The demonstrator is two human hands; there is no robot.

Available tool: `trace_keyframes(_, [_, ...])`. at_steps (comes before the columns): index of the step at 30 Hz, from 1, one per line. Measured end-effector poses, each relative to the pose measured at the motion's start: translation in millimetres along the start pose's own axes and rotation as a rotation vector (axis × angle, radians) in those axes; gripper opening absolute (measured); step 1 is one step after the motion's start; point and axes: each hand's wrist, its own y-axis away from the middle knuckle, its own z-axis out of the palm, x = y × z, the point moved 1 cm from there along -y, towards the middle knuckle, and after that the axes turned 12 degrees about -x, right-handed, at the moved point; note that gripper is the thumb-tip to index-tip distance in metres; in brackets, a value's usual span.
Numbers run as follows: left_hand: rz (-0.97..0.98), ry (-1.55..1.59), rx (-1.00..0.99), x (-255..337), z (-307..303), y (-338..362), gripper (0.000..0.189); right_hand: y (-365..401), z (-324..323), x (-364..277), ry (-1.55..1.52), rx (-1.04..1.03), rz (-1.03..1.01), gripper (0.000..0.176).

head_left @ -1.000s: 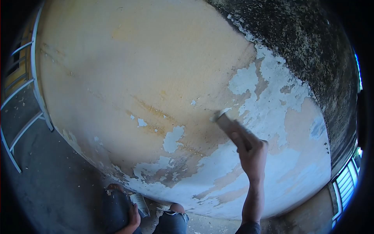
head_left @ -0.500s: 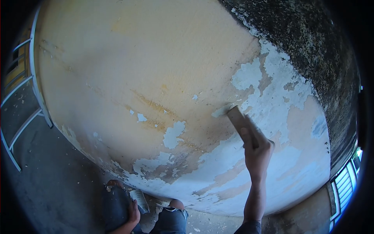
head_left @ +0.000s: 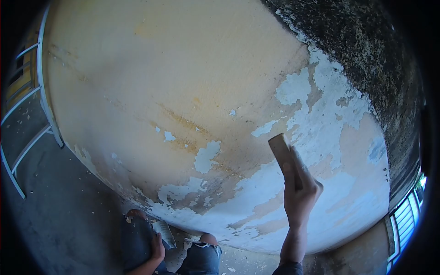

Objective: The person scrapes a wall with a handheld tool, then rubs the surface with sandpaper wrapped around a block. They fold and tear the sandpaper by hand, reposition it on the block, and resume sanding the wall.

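Observation:
My right hand [head_left: 300,188] is closed around a flat brown block [head_left: 279,146], its fingers stretched along the sides. The block's square end points up and left, over the peeling wall [head_left: 183,68], just below a small bare white patch [head_left: 264,129]. Low in the view, my left hand [head_left: 158,250] lies against my thigh [head_left: 137,243], fingers loosely extended. Right beside its fingertips is a pale, ribbed flat piece [head_left: 165,233], partly hidden between my legs.
White patches and flaking cream paint spread over the wall's lower right. A dark, rough strip [head_left: 366,59] borders it at upper right. A white metal frame [head_left: 46,101] stands at the left on a grey floor [head_left: 64,201] with scattered flakes. A bright grille [head_left: 405,220] shows at right.
My right hand and the block have moved down, drawing the block's end off the small white patch, which now shows whole. My left hand stays on my thigh.

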Motion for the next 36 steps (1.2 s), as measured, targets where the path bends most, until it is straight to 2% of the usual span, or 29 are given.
trace_keyframes(1, [-0.020, 0.053, -0.035, 7.4, 0.2, 3.1, 0.055, -2.9, 5.8, 3.9, 0.008, -0.012, 0.001, 0.030])
trace_keyframes(3, [-0.044, 0.077, -0.089, 26.0, -7.1, 8.2, 0.054, -0.6, 28.5, 17.6, 0.013, -0.199, -0.007, 0.034])
trace_keyframes(4, [-0.019, 0.059, -0.106, 39.9, -6.3, 10.7, 0.054, 1.9, 29.3, 21.0, 0.063, -0.171, -0.126, 0.033])
trace_keyframes(5, [0.011, 0.047, -0.113, 47.8, -6.1, 12.0, 0.053, 6.1, 26.2, 19.0, 0.054, -0.169, -0.123, 0.033])
trace_keyframes(7, [0.063, 0.032, -0.026, 27.7, -6.3, 9.5, 0.052, 23.2, 12.9, 11.0, -0.079, 0.136, 0.042, 0.033])
trace_keyframes(8, [-0.009, 0.009, -0.069, 23.1, -8.9, 7.3, 0.051, 35.9, 9.1, 9.8, -0.155, 0.247, 0.088, 0.033])
trace_keyframes(9, [-0.077, -0.012, -0.111, 31.1, -8.1, 3.6, 0.050, 45.6, 10.8, 6.9, -0.158, 0.254, 0.078, 0.033])
trace_keyframes(10, [0.035, -0.006, -0.063, 39.9, -5.0, 6.9, 0.048, 54.1, 17.8, 1.8, -0.183, 0.223, 0.125, 0.032])
trace_keyframes(11, [0.045, -0.006, -0.058, 44.3, -0.3, 2.3, 0.048, 58.0, 26.5, -2.5, -0.209, 0.191, 0.178, 0.032])
trace_keyframes(12, [0.042, 0.008, -0.078, 45.3, -0.3, 2.7, 0.047, 47.8, 41.7, -3.5, -0.134, 0.140, 0.133, 0.034])
trace_keyframes(13, [0.024, 0.012, -0.107, 42.4, -4.8, 11.0, 0.047, 31.6, 53.3, -5.3, -0.022, -0.005, 0.123, 0.038])
trace_keyframes(15, [-0.010, -0.007, -0.117, 16.9, -10.8, 23.1, 0.048, 23.2, 58.7, -7.3, -0.169, -0.134, 0.209, 0.039])
trace_keyframes(16, [-0.006, 0.010, -0.101, 7.0, -7.9, 11.7, 0.049, 24.7, 55.8, -7.6, -0.176, -0.119, 0.207, 0.039])
trace_keyframes(17, [-0.002, 0.038, -0.078, 3.9, -4.9, 2.9, 0.051, 29.2, 48.7, -8.1, -0.205, -0.020, 0.216, 0.039])
trace_keyframes(19, [0.046, 0.052, -0.081, 24.9, -7.7, 5.8, 0.054, 38.0, 37.0, -7.8, -0.237, 0.101, 0.272, 0.039])
trace_keyframes(21, [0.040, 0.256, -0.098, 19.0, -6.1, 4.3, 0.055, 28.4, 49.3, -3.6, -0.155, 0.036, 0.215, 0.040])
trace_keyframes(23, [-0.036, 0.229, -0.116, 9.6, -5.0, 9.9, 0.055, 20.0, 68.6, -9.2, -0.199, -0.024, 0.195, 0.043])
trace_keyframes(25, [-0.002, -0.011, -0.113, 8.7, -5.7, 9.3, 0.054, 19.1, 64.7, -12.0, -0.213, -0.068, 0.171, 0.043])
trace_keyframes(26, [0.025, -0.121, -0.099, 12.1, -6.2, 4.8, 0.053, 20.3, 58.6, -14.0, -0.237, 0.010, 0.180, 0.042])
trace_keyframes(28, [0.054, -0.009, -0.078, 22.9, -6.5, 4.3, 0.053, 23.0, 45.6, -10.7, -0.227, 0.101, 0.223, 0.040])
trace_keyframes(30, [0.065, 0.106, -0.070, 36.7, -6.1, 8.8, 0.053, 12.7, 51.3, -8.3, -0.212, 0.025, 0.187, 0.041])
trace_keyframes(32, [-0.126, -0.033, -0.176, 56.1, -13.7, 14.8, 0.052, 7.2, 61.8, -8.3, -0.189, -0.101, 0.106, 0.041])
trace_keyframes(33, [-0.133, -0.039, -0.181, 46.6, -11.3, 18.1, 0.052, 10.8, 59.0, -8.0, -0.189, -0.105, 0.116, 0.041])
trace_keyframes(35, [0.028, -0.001, -0.012, 42.3, -2.7, 12.8, 0.052, 8.9, 49.7, -8.7, -0.237, 0.029, 0.087, 0.041])
trace_keyframes(36, [0.035, 0.010, 0.000, 49.6, -4.0, 10.7, 0.052, 11.1, 45.8, -4.5, -0.236, 0.073, 0.170, 0.044])
